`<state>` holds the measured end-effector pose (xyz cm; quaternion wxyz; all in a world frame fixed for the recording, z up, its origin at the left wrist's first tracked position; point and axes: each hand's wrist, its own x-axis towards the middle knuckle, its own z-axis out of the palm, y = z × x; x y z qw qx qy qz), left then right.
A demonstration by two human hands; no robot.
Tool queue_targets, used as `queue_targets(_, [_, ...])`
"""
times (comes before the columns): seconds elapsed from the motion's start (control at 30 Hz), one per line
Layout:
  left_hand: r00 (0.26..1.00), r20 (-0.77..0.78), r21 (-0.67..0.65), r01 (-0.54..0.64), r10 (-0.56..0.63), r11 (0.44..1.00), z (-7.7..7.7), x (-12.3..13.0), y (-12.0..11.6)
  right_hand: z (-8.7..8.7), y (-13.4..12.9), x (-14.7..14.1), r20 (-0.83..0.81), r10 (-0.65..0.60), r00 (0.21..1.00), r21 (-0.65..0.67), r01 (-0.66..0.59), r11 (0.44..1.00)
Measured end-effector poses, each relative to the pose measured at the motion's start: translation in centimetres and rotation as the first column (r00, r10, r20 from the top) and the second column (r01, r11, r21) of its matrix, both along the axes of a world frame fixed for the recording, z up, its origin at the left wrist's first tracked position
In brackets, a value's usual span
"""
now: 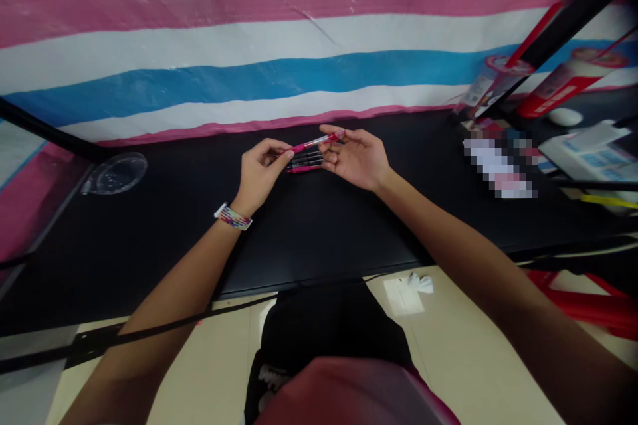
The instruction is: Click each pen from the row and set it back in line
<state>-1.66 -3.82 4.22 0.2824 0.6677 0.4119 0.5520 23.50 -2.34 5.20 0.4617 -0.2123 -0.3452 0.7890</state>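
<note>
A pink pen (315,141) with a clear barrel is held slantwise above a black table (319,232). My left hand (263,171) pinches its left end between thumb and fingers, and a woven band circles that wrist. At the pen's other end, the fingertips of my right hand (356,156) close on it, palm turned up. Just below the pen, several black pens (306,159) lie side by side, with a pink one (304,169) nearest me. Fingers of both hands partly cover the ends of this group.
A clear round lid (118,174) lies at the far left. Two drink cups, one clear (493,86) and one red (563,86), stand at the back right near a white mouse (565,117). A striped sheet (279,80) hangs behind the table.
</note>
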Motion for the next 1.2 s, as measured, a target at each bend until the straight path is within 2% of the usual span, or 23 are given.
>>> queue_targets(0.5, [1.0,-0.011,-0.006,-0.002,0.002,1.0,0.05,-0.03,-0.04,-0.34,0.04,-0.23,-0.029,0.018,0.999,0.022,-0.017,1.0])
queue_targets(0.73, [1.0,-0.021,-0.021,0.002,-0.002,1.0,-0.08,0.0,-0.01,-0.11,-0.17,-0.19,0.063,-0.013,0.998,0.086,0.007,0.996])
queue_targets(1.2, [0.999,-0.035,-0.007,-0.026,0.025,1.0,0.18,-0.08,-0.08,0.12,-0.2,-0.2,0.053,0.012,0.999,0.069,-0.016,0.997])
